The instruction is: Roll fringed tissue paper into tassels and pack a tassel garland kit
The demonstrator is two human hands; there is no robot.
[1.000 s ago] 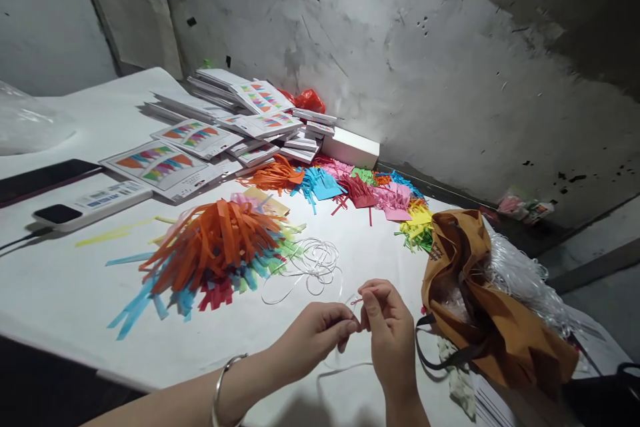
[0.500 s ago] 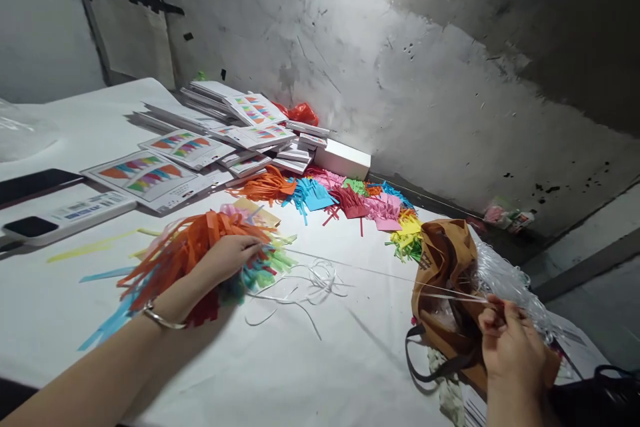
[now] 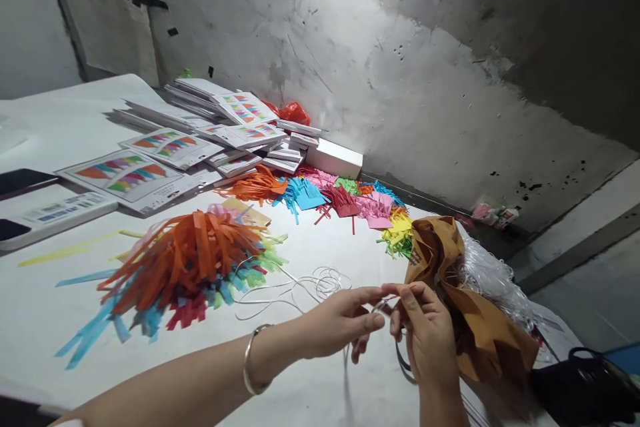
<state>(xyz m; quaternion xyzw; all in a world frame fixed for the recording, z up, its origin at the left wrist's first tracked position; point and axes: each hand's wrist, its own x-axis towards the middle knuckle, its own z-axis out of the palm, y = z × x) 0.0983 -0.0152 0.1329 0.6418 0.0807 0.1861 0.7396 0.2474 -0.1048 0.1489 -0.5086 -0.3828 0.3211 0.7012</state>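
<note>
White-covered table (image 3: 345, 247), orange-topped heap of paper fringe (image 3: 190, 253) on it, loosely looped white cord (image 3: 327, 278) beside the heap; a row of colourful fringed bundles (image 3: 341, 201) farther back, piled printed cards (image 3: 125, 173), white box (image 3: 333, 159); brown bag (image 3: 487, 333) at right

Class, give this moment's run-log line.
left hand: beside right hand; right hand: pinching white string; string coil: on table; orange fringes: left of coil

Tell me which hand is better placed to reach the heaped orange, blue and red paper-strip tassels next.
Probably the left hand: it is visibly nearer those heaped tassels, while the right hand is farther across, near the crumpled brown bag.
</note>
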